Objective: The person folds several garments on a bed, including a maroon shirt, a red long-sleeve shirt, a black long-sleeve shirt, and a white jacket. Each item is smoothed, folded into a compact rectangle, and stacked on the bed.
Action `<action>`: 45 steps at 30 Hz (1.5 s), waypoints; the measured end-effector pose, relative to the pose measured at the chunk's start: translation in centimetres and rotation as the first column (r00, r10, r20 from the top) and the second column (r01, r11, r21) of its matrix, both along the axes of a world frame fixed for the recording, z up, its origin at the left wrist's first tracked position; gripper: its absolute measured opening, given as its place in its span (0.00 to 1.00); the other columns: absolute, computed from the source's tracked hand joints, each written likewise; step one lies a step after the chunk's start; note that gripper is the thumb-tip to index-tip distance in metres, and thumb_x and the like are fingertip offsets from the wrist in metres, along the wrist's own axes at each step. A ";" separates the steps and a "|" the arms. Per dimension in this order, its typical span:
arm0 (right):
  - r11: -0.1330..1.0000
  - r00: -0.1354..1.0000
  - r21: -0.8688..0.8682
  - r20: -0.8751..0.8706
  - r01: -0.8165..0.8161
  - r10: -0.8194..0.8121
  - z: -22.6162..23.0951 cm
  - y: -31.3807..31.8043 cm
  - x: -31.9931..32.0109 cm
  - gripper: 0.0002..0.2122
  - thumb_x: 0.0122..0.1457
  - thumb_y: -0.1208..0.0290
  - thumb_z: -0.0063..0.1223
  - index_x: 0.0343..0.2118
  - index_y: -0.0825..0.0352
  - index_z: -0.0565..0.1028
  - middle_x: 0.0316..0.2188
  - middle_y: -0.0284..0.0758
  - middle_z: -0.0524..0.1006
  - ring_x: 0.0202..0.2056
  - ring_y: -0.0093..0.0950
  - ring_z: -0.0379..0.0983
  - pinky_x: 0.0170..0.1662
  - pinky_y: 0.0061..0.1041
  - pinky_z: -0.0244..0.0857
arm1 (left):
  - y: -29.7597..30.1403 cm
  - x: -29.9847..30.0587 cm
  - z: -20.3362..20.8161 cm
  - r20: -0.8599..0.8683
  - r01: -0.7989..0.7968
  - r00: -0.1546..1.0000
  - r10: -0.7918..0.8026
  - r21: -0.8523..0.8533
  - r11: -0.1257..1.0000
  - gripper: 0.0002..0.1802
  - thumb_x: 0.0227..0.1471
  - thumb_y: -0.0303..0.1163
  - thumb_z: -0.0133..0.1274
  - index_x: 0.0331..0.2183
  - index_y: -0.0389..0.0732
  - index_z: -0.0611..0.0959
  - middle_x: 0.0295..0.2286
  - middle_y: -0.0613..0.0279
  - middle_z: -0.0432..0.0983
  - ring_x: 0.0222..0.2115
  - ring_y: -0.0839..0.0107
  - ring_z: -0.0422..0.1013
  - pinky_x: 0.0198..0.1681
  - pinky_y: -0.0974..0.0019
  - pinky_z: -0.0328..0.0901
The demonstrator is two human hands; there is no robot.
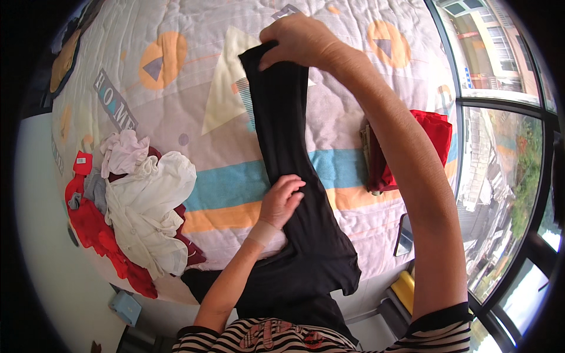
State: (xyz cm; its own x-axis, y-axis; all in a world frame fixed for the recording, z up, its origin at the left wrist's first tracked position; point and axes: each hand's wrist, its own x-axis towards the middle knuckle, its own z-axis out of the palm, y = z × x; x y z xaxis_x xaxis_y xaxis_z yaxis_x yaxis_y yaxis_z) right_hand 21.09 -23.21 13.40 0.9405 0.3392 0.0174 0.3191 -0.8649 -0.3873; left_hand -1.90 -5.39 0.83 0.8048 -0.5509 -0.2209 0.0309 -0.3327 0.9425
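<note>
A long black garment (282,129) lies stretched across the bed, its narrow end away from me and its wider, rumpled part near my body. It looks like a pair of trousers, but the exact kind is unclear. At the far end my right hand (300,41) grips the narrow edge, thumb underneath. My left hand (282,203) rests around the middle of the black cloth at its left edge, fingers loosely curved and apart from the thumb. The near part of the garment reaches over the bed's front edge toward my lap.
A loose heap holds a white shirt (147,200), a red garment (97,235) and a pale pink cloth (125,153) at left. Folded red clothes (436,132) sit at right, partly behind my forearm. A phone (404,236) lies near the bed's right edge, beside a window (500,176).
</note>
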 end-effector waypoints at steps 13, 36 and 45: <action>0.954 0.971 0.177 0.049 -0.240 0.235 1.5 -0.8 -9.8 0.13 0.45 0.55 0.55 0.25 0.59 0.72 0.21 0.34 0.71 0.26 0.34 0.71 0.27 0.31 0.65 | -0.4 6.0 -0.7 -0.787 -0.221 0.609 -0.097 -0.285 0.933 0.24 0.54 0.36 0.45 0.52 0.41 0.65 0.43 0.55 0.70 0.38 0.67 0.72 0.34 0.68 0.68; 0.989 0.995 0.110 -0.026 0.101 -0.099 -6.0 1.6 -21.9 0.24 0.34 0.67 0.65 0.40 0.58 0.71 0.34 0.34 0.69 0.40 0.36 0.65 0.41 0.33 0.58 | 6.4 -2.3 3.3 -0.442 -0.466 0.807 0.392 -0.067 0.882 0.15 0.51 0.31 0.50 0.42 0.38 0.74 0.40 0.62 0.71 0.36 0.75 0.69 0.41 0.70 0.63; 0.989 0.923 -0.050 -0.368 -0.142 0.114 -10.1 2.0 -17.6 0.19 0.34 0.61 0.63 0.32 0.59 0.76 0.27 0.34 0.74 0.34 0.37 0.70 0.39 0.34 0.62 | 4.8 -7.6 2.0 0.007 0.035 0.999 -0.036 0.150 0.988 0.11 0.45 0.27 0.54 0.35 0.44 0.78 0.28 0.62 0.72 0.23 0.70 0.69 0.28 0.71 0.65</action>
